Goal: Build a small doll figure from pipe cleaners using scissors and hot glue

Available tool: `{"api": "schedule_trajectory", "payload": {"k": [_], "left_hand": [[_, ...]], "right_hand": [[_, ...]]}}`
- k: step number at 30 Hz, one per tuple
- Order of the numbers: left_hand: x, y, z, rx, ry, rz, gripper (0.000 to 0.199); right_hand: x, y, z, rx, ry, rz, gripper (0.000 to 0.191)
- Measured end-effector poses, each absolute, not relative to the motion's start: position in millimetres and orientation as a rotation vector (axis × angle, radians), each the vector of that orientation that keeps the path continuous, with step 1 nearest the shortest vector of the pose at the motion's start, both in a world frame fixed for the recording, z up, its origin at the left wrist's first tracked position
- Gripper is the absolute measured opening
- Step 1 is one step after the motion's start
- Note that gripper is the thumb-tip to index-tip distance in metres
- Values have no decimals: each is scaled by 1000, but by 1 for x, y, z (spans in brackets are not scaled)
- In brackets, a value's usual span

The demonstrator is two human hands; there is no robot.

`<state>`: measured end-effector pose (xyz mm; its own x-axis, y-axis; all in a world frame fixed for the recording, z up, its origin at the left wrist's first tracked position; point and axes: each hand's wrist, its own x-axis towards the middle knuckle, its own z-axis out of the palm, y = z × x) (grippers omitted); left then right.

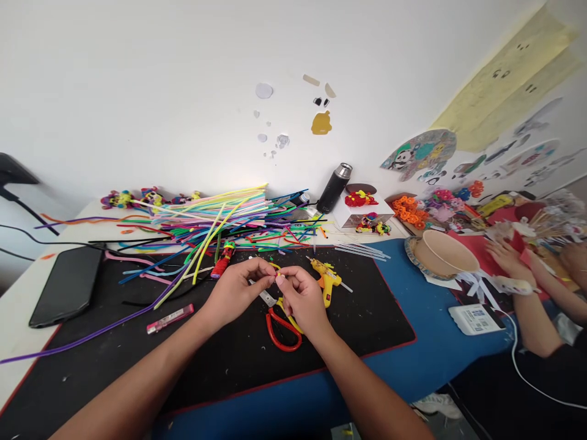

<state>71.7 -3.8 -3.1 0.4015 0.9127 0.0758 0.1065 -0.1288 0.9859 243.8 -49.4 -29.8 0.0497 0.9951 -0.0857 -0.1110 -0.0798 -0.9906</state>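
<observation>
My left hand [241,287] and my right hand [302,302] meet above the black mat, fingertips pinched together. Between them is a pipe cleaner [279,275], of which only a small yellow and red bit shows; the fingers hide the rest. Beneath my hands lies a pair of scissors [283,346] with a red handle, its blades partly covered. A yellow strip curves beside the handle. Close to my right hand rests a yellow glue gun [327,281] with a clear stick in its back. A red wrapped figure [223,261] with a green top lies beyond my left hand.
Pipe cleaners [215,214] in many colours are heaped along the wall. A phone [66,285] and a pink lighter-like packet [170,318] lie left. A black flask [334,187] stands behind, beside a white box [362,212]. Glue sticks [362,251] lie right. A co-worker's hands [507,253] handle red paper.
</observation>
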Motion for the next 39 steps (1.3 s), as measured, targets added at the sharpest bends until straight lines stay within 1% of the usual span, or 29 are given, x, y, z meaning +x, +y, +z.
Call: {"api": "schedule_trajectory", "payload": {"k": [6, 16, 29, 39], "left_hand": [[66, 5, -1, 1319, 813, 818, 32], [65, 7, -5, 1127, 733, 736, 33], [64, 6, -8, 968, 735, 670, 42], [64, 6, -7, 953, 717, 646, 41]], "right_hand": [[249, -52, -21, -1202, -1081, 1351, 41], [251, -54, -13, -1148, -1037, 1432, 38], [252, -54, -16, -1062, -972, 1518, 39], [252, -55, -16, -1058, -956, 1530, 38]]}}
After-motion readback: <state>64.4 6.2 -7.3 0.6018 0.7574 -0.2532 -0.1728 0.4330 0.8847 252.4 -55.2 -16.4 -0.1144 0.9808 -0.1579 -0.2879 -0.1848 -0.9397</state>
